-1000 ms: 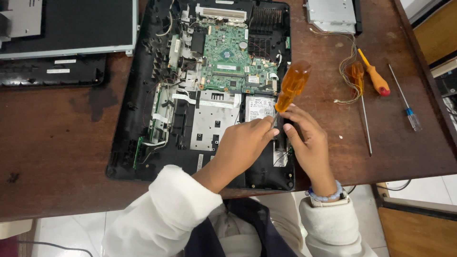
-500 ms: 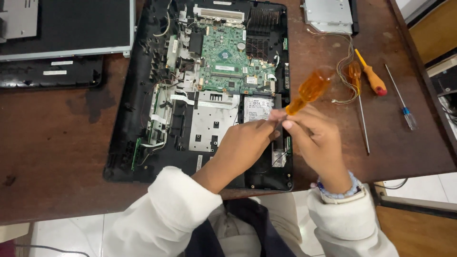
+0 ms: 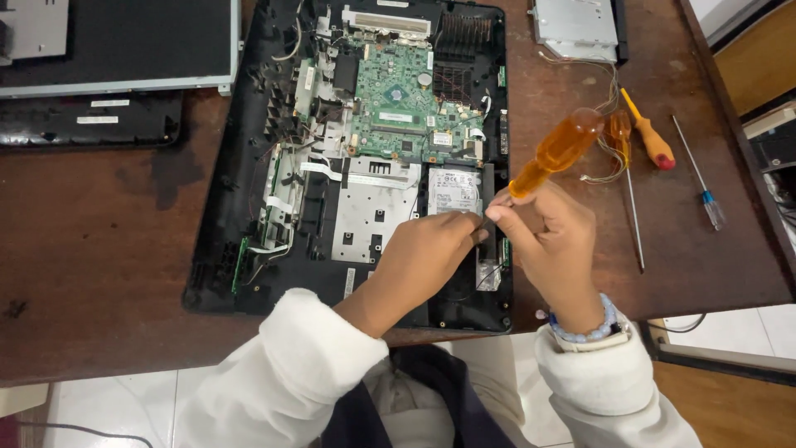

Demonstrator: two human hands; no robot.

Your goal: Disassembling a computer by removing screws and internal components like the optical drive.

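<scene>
Nearest the camera, the person's left hand (image 3: 431, 257) rests on the lower right part of the opened laptop chassis (image 3: 232, 249), its fingers curled down beside the silver hard drive (image 3: 454, 192); whether they pinch anything cannot be told. Just beside it, the right hand (image 3: 554, 242) has its fingers closed round the lower end of an amber-handled screwdriver (image 3: 557, 151). The tool's long axis runs diagonally, handle up and to the right, away from the body, shaft end down-left toward the drive; the tip is hidden between the two hands. The step in hand looks like working a screw at the drive's edge, and the next move would call for keeping the tip seated. Farther off lie the green circuit board (image 3: 406, 112) and, on the tabletop (image 3: 99, 241), spare screwdrivers (image 3: 648, 139).
</scene>
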